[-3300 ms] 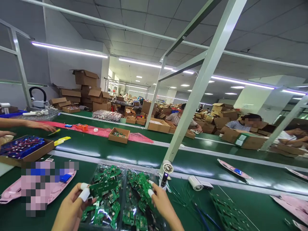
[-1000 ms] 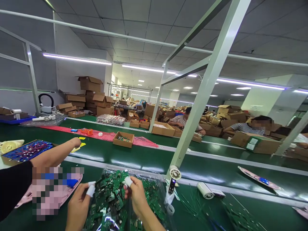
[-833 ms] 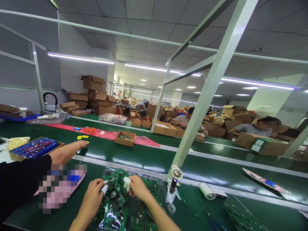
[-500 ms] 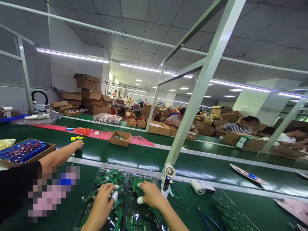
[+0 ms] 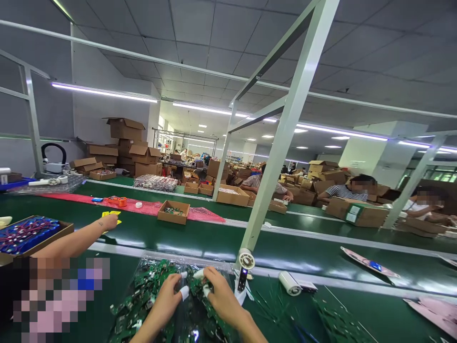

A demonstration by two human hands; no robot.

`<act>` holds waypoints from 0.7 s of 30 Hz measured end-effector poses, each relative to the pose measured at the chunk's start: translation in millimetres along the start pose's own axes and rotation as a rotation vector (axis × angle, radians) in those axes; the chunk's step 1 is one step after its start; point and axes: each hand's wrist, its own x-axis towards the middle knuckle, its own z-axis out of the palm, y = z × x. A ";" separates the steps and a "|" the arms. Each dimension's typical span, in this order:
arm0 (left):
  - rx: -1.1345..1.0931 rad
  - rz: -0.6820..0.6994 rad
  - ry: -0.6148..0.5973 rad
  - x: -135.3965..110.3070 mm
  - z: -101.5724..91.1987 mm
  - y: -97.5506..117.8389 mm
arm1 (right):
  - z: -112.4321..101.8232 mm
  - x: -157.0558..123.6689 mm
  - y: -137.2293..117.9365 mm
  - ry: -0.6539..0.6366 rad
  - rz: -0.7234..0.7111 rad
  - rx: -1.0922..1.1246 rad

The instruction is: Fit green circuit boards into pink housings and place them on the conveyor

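Our left grip (image 5: 164, 301) and right grip (image 5: 222, 294) curl half-closed, side by side on green PCBs (image 5: 143, 295) in a clear bag (image 5: 185, 259); we can't tell if either holds one.

Bright green circuit boards (image 5: 144, 290) fill a clear plastic bag (image 5: 157, 258) at 6 o'clock on the dark green bench (image 5: 200, 236); a pink bubble-wrap strip (image 5: 143, 207) lies at 11 o'clock, a blue tray with red wires (image 5: 26, 234) at 9 o'clock, and a navy-and-white striped shirt (image 5: 341, 192) at 2 o'clock.
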 end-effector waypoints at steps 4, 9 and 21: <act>-0.067 0.017 -0.173 -12.5 9.7 18.4 | 3.2 10.5 3.6 0.105 0.064 0.289; -0.123 -0.005 -0.118 -20.8 4.8 24.7 | 10.4 8.5 2.7 0.104 0.168 0.525; -0.278 -0.063 -0.086 -46.3 -31.8 26.9 | 32.5 4.4 -19.6 -0.163 0.277 0.745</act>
